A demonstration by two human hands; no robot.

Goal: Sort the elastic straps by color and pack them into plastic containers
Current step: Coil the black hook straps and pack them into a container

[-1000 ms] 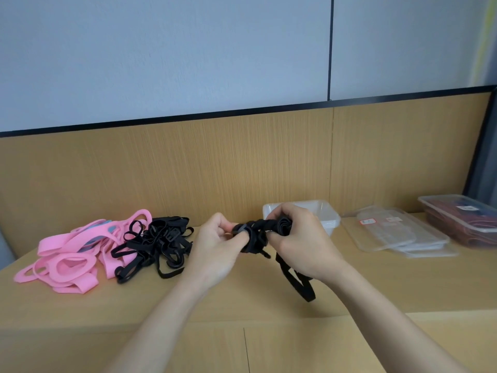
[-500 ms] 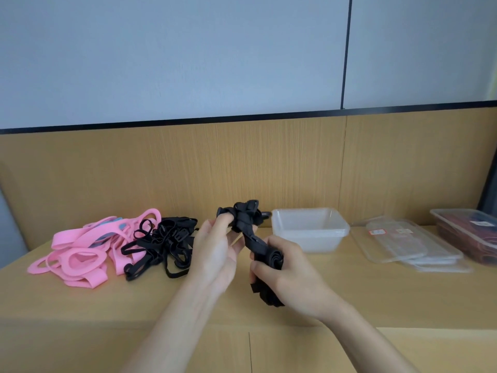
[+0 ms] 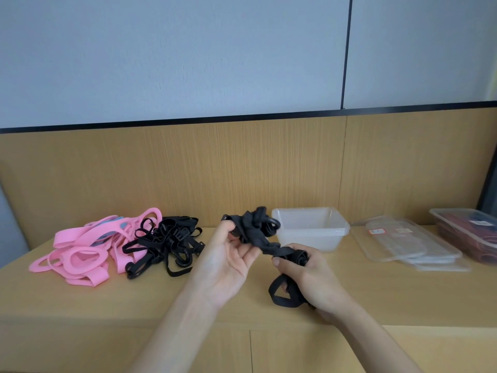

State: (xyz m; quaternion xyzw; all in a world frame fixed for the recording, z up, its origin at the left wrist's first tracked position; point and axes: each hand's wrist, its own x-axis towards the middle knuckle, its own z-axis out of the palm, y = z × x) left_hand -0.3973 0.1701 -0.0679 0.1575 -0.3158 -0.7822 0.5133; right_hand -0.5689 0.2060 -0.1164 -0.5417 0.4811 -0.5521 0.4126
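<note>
A bundled black elastic strap point(image 3: 255, 232) is stretched between my two hands above the wooden counter. My left hand point(image 3: 228, 262), palm up, pinches its bunched upper end with thumb and fingertips. My right hand point(image 3: 309, 278) grips the lower rolled end, and a loop of strap hangs below the fist. A pile of black straps with hooks point(image 3: 164, 240) lies at the left, beside a pile of pink straps point(image 3: 88, 249). A stack of clear plastic containers point(image 3: 312, 227), with nothing inside, stands just behind my hands.
Clear flat lids point(image 3: 403, 240) lie to the right of the containers. At the far right stands a closed container point(image 3: 468, 235) holding dark red straps. A wooden back panel point(image 3: 242, 168) rises behind the counter.
The hands, close together a second ago, have drawn apart: the left hand lifted the bunched end up, the right hand pulled the rolled end down and right. The view shifted slightly.
</note>
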